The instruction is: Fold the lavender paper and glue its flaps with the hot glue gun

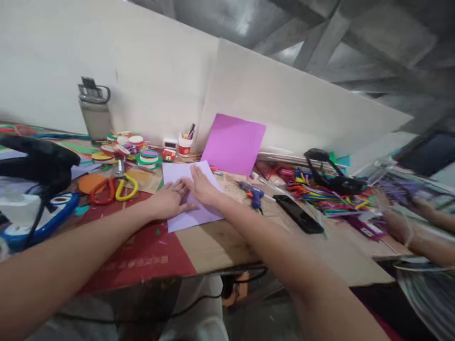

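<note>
1. Left hand (171, 199) and right hand (205, 187) press flat, clamped on nothing.
2. Lavender paper sheet (194, 219) lies directly beneath both, left of frame center; neither hand is nearer; long axis seemingly runs up-frame.
3. Magenta sheet (234, 144) leans above.

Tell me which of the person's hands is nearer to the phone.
Right: the right hand rests on the lilac paper, left of the phone; the left hand is farther left on that paper.
</note>
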The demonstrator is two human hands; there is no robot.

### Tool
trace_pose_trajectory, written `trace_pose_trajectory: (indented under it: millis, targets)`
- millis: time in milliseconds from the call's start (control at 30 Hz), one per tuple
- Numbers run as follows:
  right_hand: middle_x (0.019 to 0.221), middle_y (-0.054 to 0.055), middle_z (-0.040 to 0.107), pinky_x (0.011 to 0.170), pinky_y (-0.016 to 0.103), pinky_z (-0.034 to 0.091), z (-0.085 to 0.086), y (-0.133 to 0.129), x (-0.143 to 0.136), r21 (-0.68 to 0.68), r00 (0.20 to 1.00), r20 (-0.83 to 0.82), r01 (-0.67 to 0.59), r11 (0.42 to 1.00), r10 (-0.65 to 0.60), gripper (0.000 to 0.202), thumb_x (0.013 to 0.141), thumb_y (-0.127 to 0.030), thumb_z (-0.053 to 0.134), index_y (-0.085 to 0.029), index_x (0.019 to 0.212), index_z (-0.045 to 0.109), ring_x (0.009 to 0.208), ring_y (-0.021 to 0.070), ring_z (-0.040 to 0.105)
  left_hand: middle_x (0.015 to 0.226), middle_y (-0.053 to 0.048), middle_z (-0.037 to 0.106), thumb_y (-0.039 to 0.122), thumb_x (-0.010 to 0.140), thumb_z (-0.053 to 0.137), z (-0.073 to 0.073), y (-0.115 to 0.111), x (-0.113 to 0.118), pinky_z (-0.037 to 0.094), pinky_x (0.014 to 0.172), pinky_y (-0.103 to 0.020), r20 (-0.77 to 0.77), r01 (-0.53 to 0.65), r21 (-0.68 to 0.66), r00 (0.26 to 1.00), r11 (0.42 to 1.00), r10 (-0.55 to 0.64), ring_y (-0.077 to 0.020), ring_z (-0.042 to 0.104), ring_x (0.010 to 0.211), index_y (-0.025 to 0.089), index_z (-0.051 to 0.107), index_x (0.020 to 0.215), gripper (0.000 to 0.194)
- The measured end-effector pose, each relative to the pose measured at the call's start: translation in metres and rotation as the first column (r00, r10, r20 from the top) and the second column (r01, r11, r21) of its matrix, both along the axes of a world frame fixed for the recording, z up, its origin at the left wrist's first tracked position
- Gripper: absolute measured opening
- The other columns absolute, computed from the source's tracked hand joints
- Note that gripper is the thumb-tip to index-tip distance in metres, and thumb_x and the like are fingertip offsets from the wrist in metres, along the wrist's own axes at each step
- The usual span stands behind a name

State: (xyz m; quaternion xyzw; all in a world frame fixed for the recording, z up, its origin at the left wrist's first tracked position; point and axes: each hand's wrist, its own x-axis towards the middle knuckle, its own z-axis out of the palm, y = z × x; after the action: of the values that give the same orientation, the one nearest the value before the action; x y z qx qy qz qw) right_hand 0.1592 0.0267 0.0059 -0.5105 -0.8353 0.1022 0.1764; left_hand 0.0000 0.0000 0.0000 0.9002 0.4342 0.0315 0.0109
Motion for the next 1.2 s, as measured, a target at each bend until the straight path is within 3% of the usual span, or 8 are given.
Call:
trace_pose_trajectory:
  millis: [100,200,400,633,867,1033,1100,1200]
  targets:
    - [0.154,0.018,0.012,0.113,0.047,0.014,-0.022,0.003,0.002,-0.009,0.998,0.046,-0.032,0.999,0.032,0.071,0.095,-0.052,0.020,-0.005,0.148,0.011,0.143,0.0258,0.008,0.151,-0.019,0.021,0.070,0.084,0.030,-0.005,0.001,0.002,0.014,0.113,-0.043,0.013,-0.011,0.024,1.000,1.000,0.010,-0.0281,0.015,0.141,0.005,0.026,0.145,0.089]
    - [0.154,0.016,0.012,0.113,0.048,0.012,-0.032,0.004,0.004,0.014,0.996,0.070,-0.063,0.998,0.062,0.073,0.094,-0.056,0.016,-0.007,0.148,0.009,0.143,0.0248,0.007,0.152,-0.017,0.017,0.071,0.083,0.032,-0.007,0.002,0.003,0.011,0.114,-0.042,0.026,-0.023,0.030,0.999,0.999,0.023,-0.0276,0.014,0.142,0.008,0.023,0.147,0.090]
    - [0.155,0.013,0.006,0.113,0.048,0.010,-0.024,0.001,0.019,-0.026,0.983,0.135,-0.123,0.992,0.125,0.077,0.092,-0.060,0.012,-0.009,0.149,0.007,0.143,0.0232,0.002,0.153,-0.016,0.016,0.074,0.082,0.025,-0.005,0.000,0.003,0.008,0.114,-0.040,-0.002,-0.040,-0.001,0.999,0.999,0.040,-0.0258,0.012,0.142,0.008,0.023,0.147,0.092]
    - [0.155,0.013,0.003,0.114,0.046,0.006,-0.016,-0.004,0.051,-0.069,0.974,0.218,-0.051,0.996,0.065,0.076,0.093,-0.058,0.009,-0.007,0.149,0.006,0.143,0.0215,0.001,0.152,-0.018,0.018,0.075,0.082,0.020,-0.004,0.000,0.001,0.009,0.113,-0.043,-0.022,-0.035,-0.017,0.999,0.999,0.035,-0.0272,0.012,0.142,0.006,0.024,0.146,0.095]
    - [0.156,0.012,0.004,0.115,0.043,0.006,-0.013,-0.003,0.063,-0.078,0.960,0.253,-0.103,0.992,0.119,0.071,0.094,-0.053,0.013,-0.008,0.149,0.007,0.143,0.0195,0.001,0.152,-0.018,0.019,0.076,0.082,0.020,-0.005,0.001,0.000,0.011,0.113,-0.043,-0.012,-0.030,-0.021,0.999,0.999,0.029,-0.0276,0.013,0.142,0.006,0.024,0.146,0.095]
    - [0.153,0.017,0.017,0.114,0.043,0.014,-0.018,-0.002,0.068,0.007,0.982,0.178,0.063,0.998,-0.063,0.071,0.094,-0.053,0.024,-0.007,0.147,0.018,0.142,0.0248,0.012,0.152,-0.017,0.021,0.074,0.083,0.022,-0.003,0.002,-0.002,0.013,0.112,-0.045,-0.013,-0.039,-0.002,0.999,0.999,0.039,-0.0298,0.017,0.141,0.009,0.028,0.145,0.091]
    - [0.149,0.016,0.029,0.111,0.045,0.021,-0.019,-0.007,0.067,0.067,0.981,0.091,0.163,0.984,-0.169,0.066,0.093,-0.049,0.032,-0.012,0.146,0.022,0.139,0.0264,0.024,0.152,-0.015,0.022,0.073,0.083,0.023,-0.001,0.003,-0.004,0.014,0.112,-0.046,-0.001,-0.057,0.003,0.998,0.998,0.057,-0.0306,0.017,0.141,0.011,0.030,0.145,0.088]
    - [0.139,0.012,0.047,0.104,0.043,0.033,-0.018,-0.016,0.063,0.081,0.977,-0.006,0.213,0.974,-0.214,0.055,0.093,-0.043,0.038,-0.021,0.143,0.029,0.128,0.0258,0.042,0.152,-0.013,0.025,0.067,0.088,0.019,0.002,0.006,-0.006,0.017,0.111,-0.046,0.017,-0.089,0.006,0.996,0.996,0.089,-0.0296,0.018,0.141,0.013,0.032,0.144,0.079]
